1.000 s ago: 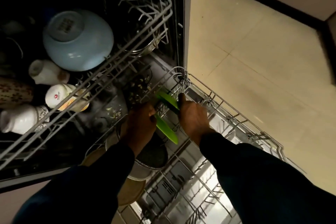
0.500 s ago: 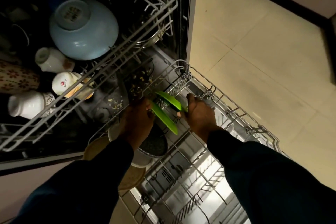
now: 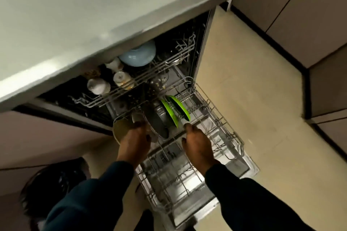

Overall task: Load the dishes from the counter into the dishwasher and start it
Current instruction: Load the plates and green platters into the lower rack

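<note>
From the head camera I look down on the open dishwasher under the pale grey countertop that fills the upper left of the frame. The grey wire lower rack is pulled out over the door in the centre. Two bright green plates stand on edge in it, side by side, next to a dark round pan and a beige plate at the rack's left end. My left hand rests at the dark pan's rim; I cannot tell whether its fingers grip it. My right hand hovers just below the green plates, fingers loosely bent, holding nothing. Above centre, the upper wire rack holds an upturned pale blue bowl and white cups
</note>
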